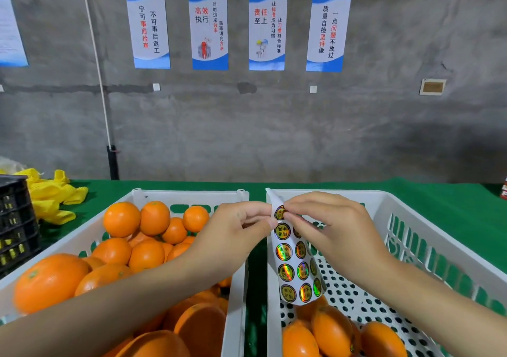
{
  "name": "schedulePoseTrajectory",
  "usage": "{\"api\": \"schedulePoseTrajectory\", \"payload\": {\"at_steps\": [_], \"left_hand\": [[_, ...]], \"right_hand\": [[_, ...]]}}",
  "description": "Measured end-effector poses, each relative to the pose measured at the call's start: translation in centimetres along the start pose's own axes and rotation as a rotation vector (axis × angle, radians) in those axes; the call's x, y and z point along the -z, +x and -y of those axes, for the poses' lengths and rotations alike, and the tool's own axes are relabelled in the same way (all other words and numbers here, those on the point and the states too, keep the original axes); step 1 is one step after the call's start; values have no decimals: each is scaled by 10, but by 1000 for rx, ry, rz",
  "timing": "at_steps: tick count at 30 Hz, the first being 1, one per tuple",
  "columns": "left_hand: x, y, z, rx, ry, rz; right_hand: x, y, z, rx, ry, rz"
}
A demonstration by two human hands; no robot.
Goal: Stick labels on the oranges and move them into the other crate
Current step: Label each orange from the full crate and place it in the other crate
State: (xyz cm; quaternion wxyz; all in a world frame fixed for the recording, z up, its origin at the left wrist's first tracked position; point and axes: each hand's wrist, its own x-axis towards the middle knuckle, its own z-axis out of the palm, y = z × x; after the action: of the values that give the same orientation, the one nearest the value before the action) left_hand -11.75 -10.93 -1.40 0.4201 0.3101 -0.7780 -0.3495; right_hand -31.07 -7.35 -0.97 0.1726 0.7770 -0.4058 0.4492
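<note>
A white sheet of round holographic labels (295, 260) hangs between two white crates. My left hand (233, 230) pinches the sheet's upper edge. My right hand (329, 227) has its fingertips on the top label (280, 212), at the sheet's upper end. The left crate (90, 227) is heaped with oranges (120, 219). The right crate (428, 219) holds several oranges (332, 329) at its near end, and its perforated floor is bare further back.
Both crates stand on a green table cover (439, 192). Yellow foam nets (52, 194) and a black crate (15, 219) lie at the left. A grey concrete wall with blue-and-white posters (208, 27) rises behind the table.
</note>
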Motion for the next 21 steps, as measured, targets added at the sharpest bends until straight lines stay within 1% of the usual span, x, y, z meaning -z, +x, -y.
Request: {"api": "schedulePoseTrajectory", "payload": {"at_steps": [2, 5, 8, 12, 17, 21], "left_hand": [[1, 0, 1, -4, -17, 12], [1, 0, -1, -34, -31, 23], [1, -1, -3, -56, 26, 27], [1, -2, -7, -45, 80, 33], [2, -1, -7, 27, 40, 34], [3, 0, -4, 76, 7, 14]], "right_hand": [[1, 0, 1, -14, 24, 4], [0, -1, 3, -98, 54, -14], [-1, -1, 4, -142, 64, -6], [1, -1, 6, -71, 16, -18], [0, -2, 8, 58, -87, -57], [-1, -3, 9, 92, -127, -59]]}}
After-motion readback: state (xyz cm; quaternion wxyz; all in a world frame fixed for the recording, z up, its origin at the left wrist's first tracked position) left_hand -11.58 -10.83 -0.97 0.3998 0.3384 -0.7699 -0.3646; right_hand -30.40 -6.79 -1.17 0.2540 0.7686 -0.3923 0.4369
